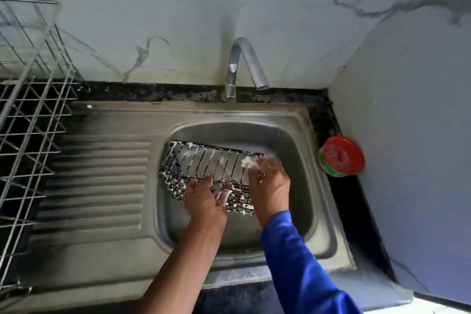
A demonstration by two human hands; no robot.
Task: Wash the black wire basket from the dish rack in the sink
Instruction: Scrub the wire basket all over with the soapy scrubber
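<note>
Left hand (204, 196) fingers clenched on the soapy black wire basket (211, 171), right hand (267, 183) fingers pinching a sudsy scrubber (248, 162) just above, so that slick wire could easily slip into the sink (293, 135).

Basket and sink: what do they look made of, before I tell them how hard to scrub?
The basket looks like thin metal wire with a black coating, likely paint or plastic; white foam clings to the wires. The sink looks like stainless steel with a dull brushed finish: grey sheen, pressed drainboard ribs, soft reflections. The left hand grips the basket's near edge; the right hand rubs a sudsy scrubber on it.
</note>
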